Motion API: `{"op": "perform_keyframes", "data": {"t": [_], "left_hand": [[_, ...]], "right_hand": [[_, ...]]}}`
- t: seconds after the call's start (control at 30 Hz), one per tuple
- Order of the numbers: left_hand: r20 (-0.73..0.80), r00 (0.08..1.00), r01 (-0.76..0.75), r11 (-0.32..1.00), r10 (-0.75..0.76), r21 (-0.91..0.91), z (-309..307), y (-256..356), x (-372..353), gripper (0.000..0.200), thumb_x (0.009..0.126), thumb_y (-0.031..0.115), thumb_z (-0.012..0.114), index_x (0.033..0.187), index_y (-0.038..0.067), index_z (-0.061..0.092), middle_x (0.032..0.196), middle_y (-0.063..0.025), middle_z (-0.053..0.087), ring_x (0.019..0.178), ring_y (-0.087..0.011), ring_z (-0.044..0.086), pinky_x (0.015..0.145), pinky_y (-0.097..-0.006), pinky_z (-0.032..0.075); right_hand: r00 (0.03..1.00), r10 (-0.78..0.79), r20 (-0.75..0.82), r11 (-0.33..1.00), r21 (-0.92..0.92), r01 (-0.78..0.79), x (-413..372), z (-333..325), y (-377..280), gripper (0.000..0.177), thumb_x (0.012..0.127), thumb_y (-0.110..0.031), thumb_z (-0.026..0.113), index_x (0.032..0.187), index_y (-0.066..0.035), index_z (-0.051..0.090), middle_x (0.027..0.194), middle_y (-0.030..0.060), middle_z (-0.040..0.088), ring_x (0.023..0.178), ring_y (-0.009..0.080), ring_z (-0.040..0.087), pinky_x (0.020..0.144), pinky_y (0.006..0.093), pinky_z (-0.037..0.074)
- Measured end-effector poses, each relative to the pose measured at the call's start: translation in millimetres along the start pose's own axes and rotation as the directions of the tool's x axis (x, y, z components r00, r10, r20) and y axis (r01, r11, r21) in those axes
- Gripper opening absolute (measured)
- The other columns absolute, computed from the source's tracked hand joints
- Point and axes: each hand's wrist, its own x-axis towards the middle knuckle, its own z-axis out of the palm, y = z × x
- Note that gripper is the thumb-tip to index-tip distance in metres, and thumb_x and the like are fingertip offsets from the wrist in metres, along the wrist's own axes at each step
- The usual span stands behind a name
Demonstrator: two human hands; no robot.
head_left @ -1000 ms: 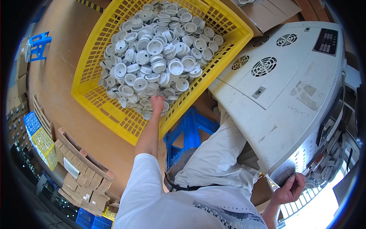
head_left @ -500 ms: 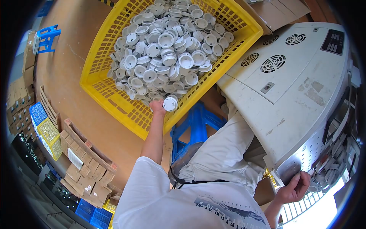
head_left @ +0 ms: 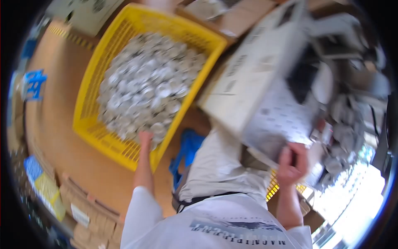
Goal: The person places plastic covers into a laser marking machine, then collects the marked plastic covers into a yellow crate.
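Fingers of the left hand (head_left: 145, 136): bunched at the near edge of a heap of white round pieces (head_left: 141, 79), lid-like in form; whether they grip one, cannot be told; surrounding them, a yellow basket (head_left: 85, 103) with slotted walls, its near corner just beside the wrist, most of the heap lying beyond the fingertips. Fingers of the right hand (head_left: 290, 173): curled inward, thumb near the forefinger, at the lower edge of a perforated metal plate (head_left: 282, 110); contact with the plate or a grip on anything small, not determinable; beyond them, a pale machine casing (head_left: 244, 79); to their right, a second cluster of pale pieces (head_left: 342, 128). Handling, as judged: a loose piece at the heap's edge is best pinched by its rim, thumb and forefinger only, since neighbours may nest or cling; a light shake would likely free them; the left wrist is best kept clear of the basket's rim, the right fingertips clear of the plate's edge. Obscured: left fingertips, lost in blur among the pieces; holes and rims of single pieces, smeared; right palm, partly hidden by its curled fingers; pieces deep in the basket, covered by those above; far right, glare and dark lens border cutting off the surroundings.
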Motion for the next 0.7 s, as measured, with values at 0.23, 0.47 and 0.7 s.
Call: {"op": "perform_keyframes", "data": {"t": [0.23, 0.47, 0.7], "left_hand": [[0.135, 0.907, 0.319, 0.441, -0.399, -0.839, -143.4, 128.7, 17.2, 0.012, 0.088, 0.008, 0.046, 0.084, -0.003, 0.049, 0.085, -0.0108, 0.056, 0.074, -0.0205, 0.052, 0.076, -0.0346, 0.044], [-0.078, 0.995, -0.097, 0.566, 0.058, -0.819, -288.3, 291.1, -41.2, 0.031, 0.097, 0.013, 0.042, 0.069, -0.001, 0.046, 0.076, -0.0088, 0.057, 0.072, -0.0186, 0.053, 0.07, -0.0295, 0.043], [-0.526, 0.638, -0.742, 0.267, 0.562, -0.615, -406.5, 467.6, -61.0, 0.028, 0.089, 0.013, 0.04, 0.073, -0.006, 0.054, 0.071, -0.0121, 0.059, 0.063, -0.0207, 0.057, 0.061, -0.0303, 0.045]], "right_hand": [[0.997, 0.01, -0.075, 0.945, 0.328, 0.015, -20.3, -60.4, 26.5, 0.015, 0.077, 0.007, 0.065, 0.09, -0.002, 0.065, 0.081, 0.0098, 0.063, 0.053, 0.0138, 0.056, 0.048, 0.0244, 0.045], [0.792, 0.277, -0.544, 0.892, -0.16, -0.422, -70.5, -193.0, 126.3, 0.033, 0.076, -0.006, 0.071, 0.107, -0.002, 0.06, 0.104, 0.0112, 0.063, 0.063, 0.0217, 0.061, 0.059, 0.0333, 0.05], [0.794, 0.302, -0.528, 0.859, -0.211, -0.467, -71.1, -228.1, 211.3, 0.022, 0.081, -0.007, 0.066, 0.102, -0.001, 0.062, 0.093, 0.0133, 0.063, 0.07, 0.0297, 0.062, 0.067, 0.0372, 0.051]]}}
